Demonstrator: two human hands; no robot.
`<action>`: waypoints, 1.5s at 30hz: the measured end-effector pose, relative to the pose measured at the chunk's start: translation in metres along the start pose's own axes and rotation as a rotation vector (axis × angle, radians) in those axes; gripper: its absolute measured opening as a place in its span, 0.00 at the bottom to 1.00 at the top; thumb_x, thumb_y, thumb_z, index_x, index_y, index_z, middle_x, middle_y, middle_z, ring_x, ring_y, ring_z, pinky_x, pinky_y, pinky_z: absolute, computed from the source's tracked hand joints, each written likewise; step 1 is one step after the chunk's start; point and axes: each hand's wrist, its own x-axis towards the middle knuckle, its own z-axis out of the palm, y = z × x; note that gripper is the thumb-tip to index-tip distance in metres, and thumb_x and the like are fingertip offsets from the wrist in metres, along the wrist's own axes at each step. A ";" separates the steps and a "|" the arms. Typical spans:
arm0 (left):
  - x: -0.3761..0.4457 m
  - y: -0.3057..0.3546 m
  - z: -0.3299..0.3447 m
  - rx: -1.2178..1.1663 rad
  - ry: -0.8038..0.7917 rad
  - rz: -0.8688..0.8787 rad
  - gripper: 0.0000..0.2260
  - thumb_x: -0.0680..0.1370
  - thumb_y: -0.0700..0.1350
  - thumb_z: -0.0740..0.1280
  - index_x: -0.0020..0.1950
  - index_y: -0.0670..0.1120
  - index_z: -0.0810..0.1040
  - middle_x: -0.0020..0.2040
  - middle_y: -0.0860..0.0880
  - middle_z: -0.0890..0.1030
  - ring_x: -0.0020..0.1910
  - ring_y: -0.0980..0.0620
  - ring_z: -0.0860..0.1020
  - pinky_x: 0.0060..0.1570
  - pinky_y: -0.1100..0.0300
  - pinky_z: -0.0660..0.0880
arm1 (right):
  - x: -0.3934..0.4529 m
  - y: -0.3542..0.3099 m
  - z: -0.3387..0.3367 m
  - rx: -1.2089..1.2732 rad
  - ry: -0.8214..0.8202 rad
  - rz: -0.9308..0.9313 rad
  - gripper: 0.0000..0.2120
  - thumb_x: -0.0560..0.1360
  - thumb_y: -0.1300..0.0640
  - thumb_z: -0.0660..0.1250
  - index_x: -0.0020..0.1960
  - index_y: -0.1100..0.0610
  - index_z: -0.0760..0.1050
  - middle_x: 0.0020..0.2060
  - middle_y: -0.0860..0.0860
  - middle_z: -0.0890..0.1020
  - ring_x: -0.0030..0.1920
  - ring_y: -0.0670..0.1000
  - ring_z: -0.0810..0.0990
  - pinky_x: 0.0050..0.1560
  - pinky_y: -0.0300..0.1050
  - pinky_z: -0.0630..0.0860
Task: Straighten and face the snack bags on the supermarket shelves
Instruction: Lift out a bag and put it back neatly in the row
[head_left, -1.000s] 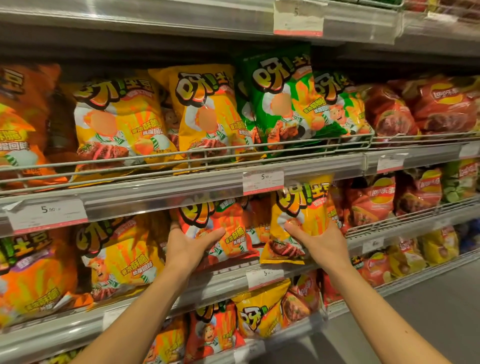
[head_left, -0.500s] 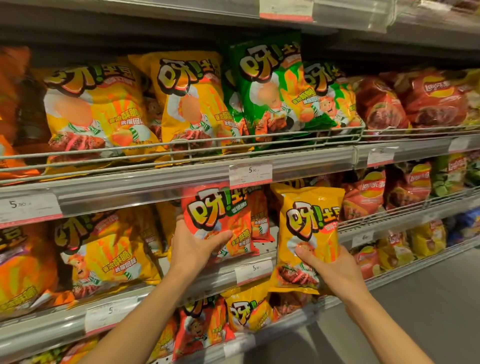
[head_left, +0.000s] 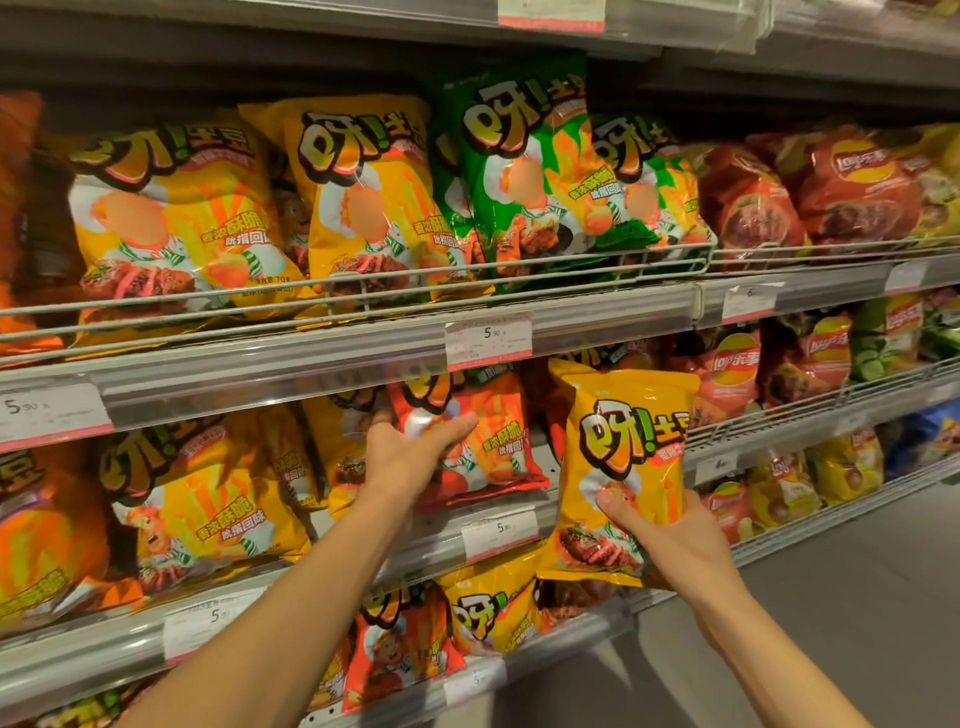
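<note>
Supermarket snack aisle, head view. The left hand (head_left: 410, 457) grips a red bag (head_left: 483, 441) on the middle shelf (head_left: 322, 364), thumb laid across its front, the other fingers behind it and out of sight; the bag's top sits under the shelf edge, just below a price tag (head_left: 489, 338). The right hand (head_left: 660, 535) holds a yellow bag (head_left: 623, 467) upright in front of the shelving, thumb pressed on its lower front, fingers apparently wrapped behind. This bag faces forward, clear of the row. On the shelf above, yellow and green bags (head_left: 524, 171) lean behind a wire rail (head_left: 363, 286).
</note>
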 end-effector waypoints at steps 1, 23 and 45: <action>0.001 0.003 -0.001 -0.012 -0.007 -0.010 0.33 0.59 0.55 0.84 0.58 0.46 0.76 0.51 0.47 0.85 0.45 0.50 0.85 0.44 0.55 0.82 | -0.001 0.002 -0.002 0.007 0.009 0.005 0.27 0.56 0.30 0.78 0.51 0.41 0.83 0.42 0.40 0.87 0.48 0.44 0.84 0.45 0.45 0.76; 0.002 0.015 0.050 -0.025 0.009 0.009 0.40 0.59 0.56 0.84 0.65 0.45 0.72 0.59 0.44 0.81 0.55 0.42 0.81 0.57 0.44 0.79 | -0.037 0.039 -0.041 -0.010 0.085 0.191 0.46 0.50 0.25 0.79 0.63 0.43 0.77 0.53 0.42 0.85 0.55 0.51 0.84 0.62 0.57 0.79; -0.015 -0.017 0.047 0.534 -0.086 0.108 0.44 0.65 0.72 0.71 0.69 0.44 0.68 0.64 0.44 0.73 0.63 0.42 0.73 0.59 0.44 0.75 | -0.059 0.013 -0.012 -0.029 -0.011 0.129 0.42 0.53 0.33 0.82 0.63 0.44 0.75 0.53 0.43 0.85 0.54 0.48 0.84 0.60 0.55 0.80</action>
